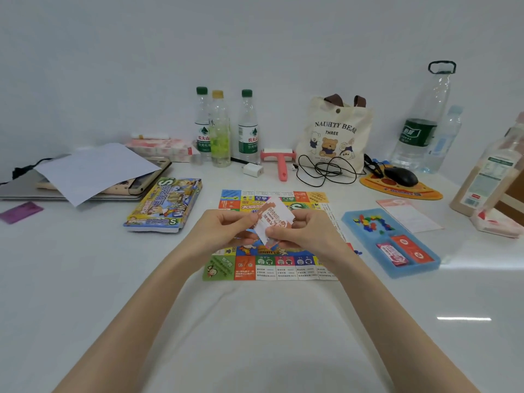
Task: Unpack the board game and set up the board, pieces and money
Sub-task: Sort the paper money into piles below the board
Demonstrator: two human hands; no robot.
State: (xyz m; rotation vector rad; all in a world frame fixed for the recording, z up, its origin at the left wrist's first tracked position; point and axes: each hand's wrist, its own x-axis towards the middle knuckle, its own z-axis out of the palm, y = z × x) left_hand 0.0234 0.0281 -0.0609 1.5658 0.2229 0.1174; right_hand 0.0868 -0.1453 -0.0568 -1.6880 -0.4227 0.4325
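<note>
The colourful paper game board lies unfolded flat on the white table in front of me. Above its middle, my left hand and my right hand both pinch a small stack of brown-and-white play money. The game box lid lies to the left of the board. Right of the board sits the blue plastic tray with several small coloured pieces in its far compartment and red and pink card packs in the near one.
Three water bottles, a pink lint roller, a white charger and a bear tote bag with black cable stand behind the board. A laptop under white paper lies left. A mouse on an orange pad, big bottles and a leaflet are at right.
</note>
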